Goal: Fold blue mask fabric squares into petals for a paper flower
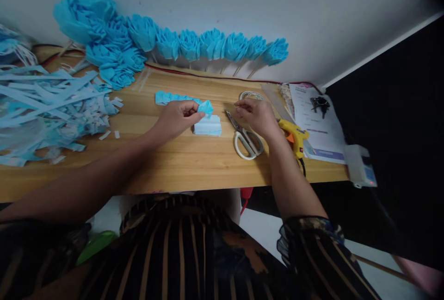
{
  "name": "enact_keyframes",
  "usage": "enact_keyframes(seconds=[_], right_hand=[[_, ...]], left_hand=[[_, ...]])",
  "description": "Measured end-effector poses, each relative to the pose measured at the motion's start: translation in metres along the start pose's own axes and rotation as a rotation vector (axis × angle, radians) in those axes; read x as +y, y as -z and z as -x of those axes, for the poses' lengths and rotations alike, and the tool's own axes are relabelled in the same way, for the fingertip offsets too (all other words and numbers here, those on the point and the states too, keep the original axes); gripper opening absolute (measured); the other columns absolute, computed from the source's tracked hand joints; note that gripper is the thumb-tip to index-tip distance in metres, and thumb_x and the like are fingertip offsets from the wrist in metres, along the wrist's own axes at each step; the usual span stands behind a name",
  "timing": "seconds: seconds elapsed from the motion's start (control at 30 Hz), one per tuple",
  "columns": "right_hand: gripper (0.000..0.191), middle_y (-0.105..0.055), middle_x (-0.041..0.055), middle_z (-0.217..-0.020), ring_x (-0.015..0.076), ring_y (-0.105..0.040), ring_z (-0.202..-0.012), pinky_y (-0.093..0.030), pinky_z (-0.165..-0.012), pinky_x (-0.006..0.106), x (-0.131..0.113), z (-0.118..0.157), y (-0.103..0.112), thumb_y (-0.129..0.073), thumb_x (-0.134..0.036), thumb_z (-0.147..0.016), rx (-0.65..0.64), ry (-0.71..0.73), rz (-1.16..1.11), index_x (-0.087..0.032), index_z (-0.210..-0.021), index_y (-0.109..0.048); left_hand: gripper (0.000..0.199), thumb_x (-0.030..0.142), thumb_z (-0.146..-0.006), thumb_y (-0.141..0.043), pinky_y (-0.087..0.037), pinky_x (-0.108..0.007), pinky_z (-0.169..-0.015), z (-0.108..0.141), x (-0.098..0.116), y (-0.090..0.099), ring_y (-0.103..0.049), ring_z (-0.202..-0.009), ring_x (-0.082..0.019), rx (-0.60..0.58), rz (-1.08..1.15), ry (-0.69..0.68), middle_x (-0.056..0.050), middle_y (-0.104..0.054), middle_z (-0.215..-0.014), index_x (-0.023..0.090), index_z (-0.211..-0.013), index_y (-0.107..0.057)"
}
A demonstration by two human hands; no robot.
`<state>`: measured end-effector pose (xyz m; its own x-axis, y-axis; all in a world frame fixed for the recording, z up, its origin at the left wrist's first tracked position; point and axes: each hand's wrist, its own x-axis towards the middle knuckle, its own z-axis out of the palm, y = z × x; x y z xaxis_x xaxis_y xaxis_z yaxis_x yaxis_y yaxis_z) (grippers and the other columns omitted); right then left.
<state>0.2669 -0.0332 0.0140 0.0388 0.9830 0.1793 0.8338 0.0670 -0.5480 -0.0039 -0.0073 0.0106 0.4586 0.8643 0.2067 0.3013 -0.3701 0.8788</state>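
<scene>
Blue folded piece (pixel 206 108), probably crepe paper or thin fabric, sits at the left hand (pixel 178 115), above the far edge of a small stack of pale blue pieces (pixel 208 126). The thumb and index fingers of that hand are clamped on its side. It should be very light and soft, easily creased or stretched out of shape, with little tendency to slip; a gentle pinch at the gathered part, away from the open edges, would likely spare its folds.

The right hand (pixel 259 114) hangs near the blades of the white-handled scissors (pixel 248 140), its thumb and fingertips curled close together; whether anything thin lies between them, one cannot tell. A yellow glue gun (pixel 294 136) lies beside the right wrist on the wooden surface (pixel 166 156).

Beyond the left hand runs a row of blue folded pieces (pixel 173 98), partly hidden by it. Blue flowers (pixel 190 44) on sticks line the wall, and cut strips (pixel 45 101) lie heaped at the left.

As for containers, a green object (pixel 96 246) below the surface may be a basin; its contents cannot be made out.
</scene>
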Motion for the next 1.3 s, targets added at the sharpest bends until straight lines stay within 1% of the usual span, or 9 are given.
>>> enact_keyframes(seconds=[0.13,0.3,0.5,0.6,0.73,0.9,1.03,1.13,1.3], right_hand=[[0.021,-0.08,0.0083,-0.095,0.0239,-0.071,-0.089,-0.047,-0.076,0.034,-0.024,0.005,0.001,-0.062,-0.028,-0.089,-0.052,0.059,0.241,-0.018,-0.098,-0.079],[0.027,-0.077,0.0166,-0.114,0.0318,-0.066,-0.109,-0.045,-0.078,0.036,-0.049,0.011,-0.01,-0.058,-0.027,-0.091,-0.077,0.051,0.55,-0.015,-0.108,-0.076],[0.03,-0.079,0.0185,-0.105,0.031,-0.069,-0.096,-0.043,-0.071,0.035,-0.051,0.008,-0.021,-0.05,-0.027,-0.095,-0.052,-0.038,0.655,-0.015,-0.105,-0.075],[0.026,-0.079,0.0171,-0.094,0.0299,-0.069,-0.084,-0.042,-0.067,0.035,-0.046,0.002,-0.021,-0.054,-0.029,-0.092,-0.034,-0.059,0.584,-0.017,-0.098,-0.076],[0.016,-0.077,0.0097,-0.08,0.0257,-0.066,-0.074,-0.041,-0.063,0.033,-0.036,-0.006,-0.02,-0.061,-0.029,-0.081,-0.018,-0.11,0.38,-0.021,-0.082,-0.075],[0.011,-0.065,0.0001,-0.06,0.0169,-0.058,-0.057,-0.04,-0.056,0.029,-0.012,-0.013,-0.026,-0.061,-0.029,-0.075,-0.014,-0.24,-0.096,-0.021,-0.07,-0.066],[0.01,-0.063,-0.0021,-0.058,0.0138,-0.053,-0.05,-0.042,-0.052,0.027,0.002,-0.015,-0.032,-0.062,-0.031,-0.075,0.017,-0.35,-0.388,-0.022,-0.071,-0.061],[0.011,-0.063,-0.0019,-0.061,0.0139,-0.055,-0.054,-0.043,-0.054,0.027,0.004,-0.012,-0.034,-0.062,-0.032,-0.074,0.052,-0.34,-0.463,-0.022,-0.072,-0.06],[0.015,-0.062,-0.0022,-0.066,0.014,-0.057,-0.064,-0.045,-0.061,0.026,-0.008,-0.003,-0.038,-0.06,-0.036,-0.074,0.118,-0.254,-0.432,-0.021,-0.072,-0.063]], left_hand=[[0.023,0.024,-0.083,-0.064,-0.03,-0.025,-0.054,-0.001,0.0,0.0,-0.04,-0.054,-0.009,-0.008,0.016,-0.003,0.005,-0.048,-0.058,0.019,-0.063,-0.055],[0.024,0.025,-0.084,-0.065,-0.029,-0.025,-0.053,-0.001,-0.002,-0.002,-0.04,-0.053,-0.009,-0.004,0.033,0.0,0.005,-0.048,-0.057,0.019,-0.063,-0.054],[0.024,0.026,-0.084,-0.064,-0.03,-0.024,-0.053,0.001,0.001,-0.001,-0.041,-0.054,-0.009,-0.013,0.064,-0.005,0.004,-0.051,-0.056,0.018,-0.063,-0.055],[0.024,0.026,-0.084,-0.064,-0.03,-0.024,-0.053,0.001,0.002,-0.001,-0.04,-0.053,-0.009,-0.012,0.053,0.006,0.005,-0.05,-0.056,0.018,-0.062,-0.055],[0.024,0.024,-0.083,-0.063,-0.031,-0.024,-0.054,0.0,0.001,-0.001,-0.041,-0.055,-0.009,-0.013,0.05,0.01,0.005,-0.049,-0.056,0.019,-0.062,-0.054],[0.027,0.028,-0.083,-0.063,-0.03,-0.024,-0.053,0.0,0.001,-0.002,-0.041,-0.055,-0.01,-0.022,0.056,0.02,0.004,-0.047,-0.056,0.019,-0.061,-0.05],[0.026,0.029,-0.083,-0.063,-0.031,-0.024,-0.053,0.001,0.004,-0.002,-0.043,-0.055,-0.01,-0.035,0.09,0.063,0.004,-0.051,-0.057,0.019,-0.062,-0.052],[0.025,0.027,-0.082,-0.063,-0.03,-0.024,-0.052,0.001,0.006,-0.002,-0.041,-0.053,-0.009,-0.048,0.129,0.085,0.004,-0.051,-0.056,0.019,-0.061,-0.052],[0.028,0.028,-0.081,-0.064,-0.026,-0.024,-0.05,0.0,0.002,-0.002,-0.037,-0.05,-0.008,-0.024,0.121,0.086,0.005,-0.047,-0.052,0.02,-0.059,-0.049]])
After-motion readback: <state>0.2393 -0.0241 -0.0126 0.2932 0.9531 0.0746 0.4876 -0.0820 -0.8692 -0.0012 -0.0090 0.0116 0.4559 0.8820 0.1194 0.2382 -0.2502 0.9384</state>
